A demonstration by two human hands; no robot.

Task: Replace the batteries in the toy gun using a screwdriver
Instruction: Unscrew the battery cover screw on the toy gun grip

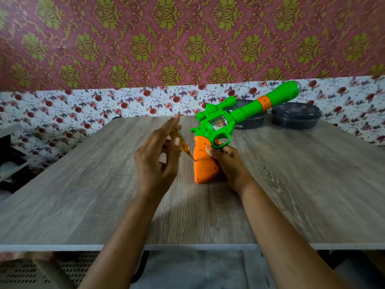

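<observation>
Forearms [129,226] reach over the wooden table [83,184], where the toy gun [220,122] stands on its orange grip [205,165]. The right hand [229,163] clasps that grip. The left hand [156,157] pinches the yellow screwdriver [180,143], tip at the screw [195,161]. Loosening seems in hand; next comes steady twisting pressure. No writing is legible.

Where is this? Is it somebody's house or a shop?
Probably a room in someone's home: flowery wallpaper covers the wall, and a wood-look table holds dark lidded tubs, with a toy gun being worked on.
</observation>
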